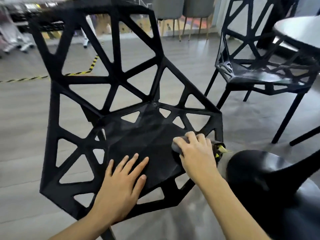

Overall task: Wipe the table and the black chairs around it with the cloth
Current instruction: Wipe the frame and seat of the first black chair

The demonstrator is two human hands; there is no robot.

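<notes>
I see the grey cloth (180, 144) bunched on the right edge of the near black chair (107, 94) seat, my right hand (195, 151) curled over it and gripping it, my left hand (121, 181) flat with fingers spread on the seat, the second black chair (259, 66) and round bench (297, 32) beyond.

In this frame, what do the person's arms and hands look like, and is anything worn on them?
Both forearms are bare as far as the frame shows, with no sleeves visible. The left hand and right hand wear no gloves, rings or watch that can be seen.
</notes>
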